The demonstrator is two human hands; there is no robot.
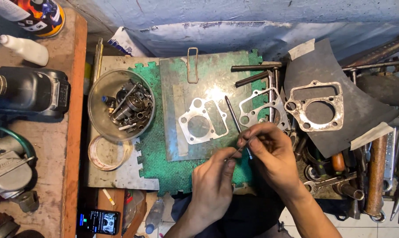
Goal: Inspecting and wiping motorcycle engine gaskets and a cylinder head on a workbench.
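At six o'clock of metal plate [199, 92]: left hand [212, 185] and right hand [270, 154], grips pinched on thin rod [237, 152].

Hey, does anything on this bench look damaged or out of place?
The gasket on the dark sheet at the right looks worn, its surface blotchy and crusted, unlike the two cleaner gaskets by the metal plate.

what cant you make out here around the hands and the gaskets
- Head view: the thin rod pinched between left hand and right hand is too slim to identify; fingers cover its ends.
- The middle gasket is partly hidden by the right hand and a dark tool.
- Parts in the clear bowl are piled, too small to separate.
- Tools at right run off the frame edge.
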